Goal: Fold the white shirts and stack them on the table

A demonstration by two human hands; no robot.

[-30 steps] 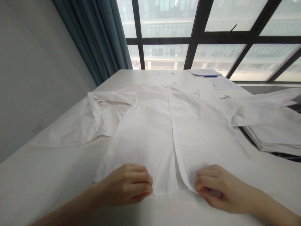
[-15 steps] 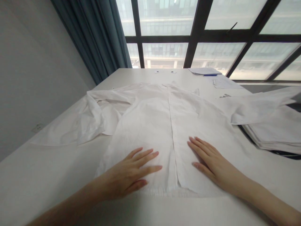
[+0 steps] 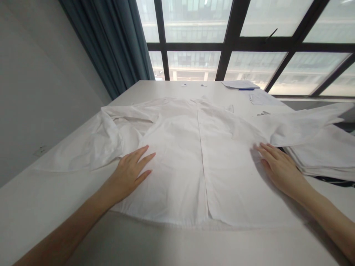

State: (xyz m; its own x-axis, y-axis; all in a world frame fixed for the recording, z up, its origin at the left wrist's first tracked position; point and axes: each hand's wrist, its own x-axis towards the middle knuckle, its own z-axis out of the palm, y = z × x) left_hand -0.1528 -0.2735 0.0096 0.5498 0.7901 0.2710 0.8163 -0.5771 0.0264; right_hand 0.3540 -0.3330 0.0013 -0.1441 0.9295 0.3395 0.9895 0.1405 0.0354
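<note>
A white button-front shirt (image 3: pixel 177 166) lies spread out on a white table (image 3: pixel 155 245), its hem toward me and its collar at the far end. One sleeve extends left with folds; the other reaches right, over a pile of white cloth. My left hand (image 3: pixel 130 170) is at the shirt's left side edge, fingers spread over the fabric. On the right side, near where the sleeve joins the body, my right hand (image 3: pixel 277 166) is stretched out with its fingers on or just above the cloth. Neither hand grips anything.
Stacked white cloth (image 3: pixel 327 151) sits on something dark at the right. Papers (image 3: pixel 240 84) and a blue pen (image 3: pixel 246 89) lie at the far right of the table. Beyond it are windows (image 3: pixel 194 64) and a blue curtain (image 3: pixel 116 48); a grey wall (image 3: pixel 41 85) stands left.
My hands have moved apart and farther up the shirt, the left one to the left edge, the right one toward the right sleeve. The shirt lies nearly as before.
</note>
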